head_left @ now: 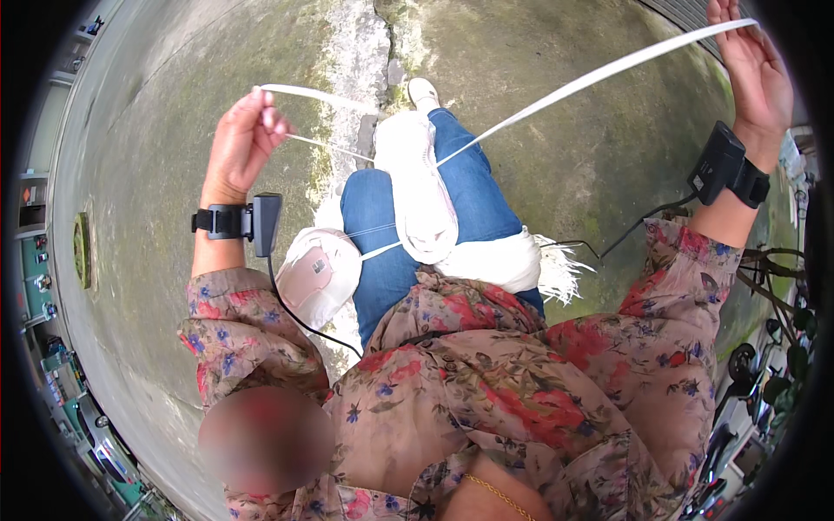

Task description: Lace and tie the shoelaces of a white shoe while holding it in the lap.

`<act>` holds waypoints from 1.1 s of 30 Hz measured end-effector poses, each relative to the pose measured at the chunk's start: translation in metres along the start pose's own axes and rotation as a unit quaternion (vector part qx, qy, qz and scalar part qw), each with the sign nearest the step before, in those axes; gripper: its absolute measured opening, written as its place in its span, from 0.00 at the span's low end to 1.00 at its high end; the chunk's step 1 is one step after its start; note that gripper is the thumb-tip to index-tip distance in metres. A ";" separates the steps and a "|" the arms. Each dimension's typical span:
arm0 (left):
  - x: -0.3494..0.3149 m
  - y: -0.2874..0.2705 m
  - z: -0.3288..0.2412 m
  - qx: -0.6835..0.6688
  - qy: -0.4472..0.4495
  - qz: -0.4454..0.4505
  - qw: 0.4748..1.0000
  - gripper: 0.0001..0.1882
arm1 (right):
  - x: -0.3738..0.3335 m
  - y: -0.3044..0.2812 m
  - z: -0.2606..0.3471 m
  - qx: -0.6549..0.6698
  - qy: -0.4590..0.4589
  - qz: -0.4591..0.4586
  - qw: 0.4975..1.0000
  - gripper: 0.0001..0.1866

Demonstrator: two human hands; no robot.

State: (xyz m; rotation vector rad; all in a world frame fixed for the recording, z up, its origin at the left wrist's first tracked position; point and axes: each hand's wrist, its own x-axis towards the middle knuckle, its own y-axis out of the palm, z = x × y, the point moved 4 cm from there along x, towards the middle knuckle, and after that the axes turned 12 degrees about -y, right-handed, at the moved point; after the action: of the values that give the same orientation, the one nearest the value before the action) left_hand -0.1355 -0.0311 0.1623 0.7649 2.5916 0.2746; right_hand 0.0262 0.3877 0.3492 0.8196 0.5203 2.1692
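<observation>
A white shoe (407, 161) lies lengthwise across my jeans-covered thighs, its opening toward me. My left hand (252, 126), raised at the left, has its fingertips pinched on a white strip (321, 94); a thinner strand also runs from its fingers to the shoe. At the upper right my right hand (749, 69) is lifted high, palm showing and fingers fairly straight. Another flat white strip (608, 76) stretches taut from the shoe's right side to those fingers. Beside my left thigh rests a second white shoe (320, 276), joined by thin white strands to the first.
A white bundle with a fringe (560, 269) sits on my right thigh. Black devices with cables are strapped to both wrists. Cracked, mossy concrete (599, 148) spreads around me. A plant (773, 347) and parked vehicles stand along the right rim; more vehicles line the left.
</observation>
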 end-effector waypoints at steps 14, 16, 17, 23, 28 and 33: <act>-0.010 -0.020 0.082 0.150 -0.221 -0.175 0.948 0.10 | -0.242 -0.111 -0.226 -0.323 0.307 0.484 0.753 0.09; -0.002 0.018 0.113 0.243 -0.222 -0.113 0.937 0.10 | -0.269 -0.101 -0.236 -0.362 0.246 0.561 0.702 0.09; -0.001 0.041 0.123 0.282 -0.212 -0.077 0.932 0.09 | -0.271 -0.099 -0.238 -0.423 0.188 0.558 0.688 0.10; 0.000 0.059 0.163 0.484 -0.084 -0.076 0.868 0.08 | -0.272 -0.092 -0.238 -0.515 0.110 0.531 0.663 0.12; -0.004 0.053 0.173 0.504 -0.062 -0.138 0.850 0.08 | -0.274 -0.091 -0.241 -0.529 0.098 0.509 0.672 0.12; -0.001 0.058 0.175 0.524 -0.031 -0.164 0.835 0.09 | -0.276 -0.092 -0.243 -0.543 0.144 0.466 0.683 0.13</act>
State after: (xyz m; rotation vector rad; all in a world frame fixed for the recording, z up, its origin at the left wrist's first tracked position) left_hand -0.0288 0.0281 0.0238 0.5708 2.6035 -1.3465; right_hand 0.0468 0.2105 0.0149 -0.0367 -1.3042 2.8464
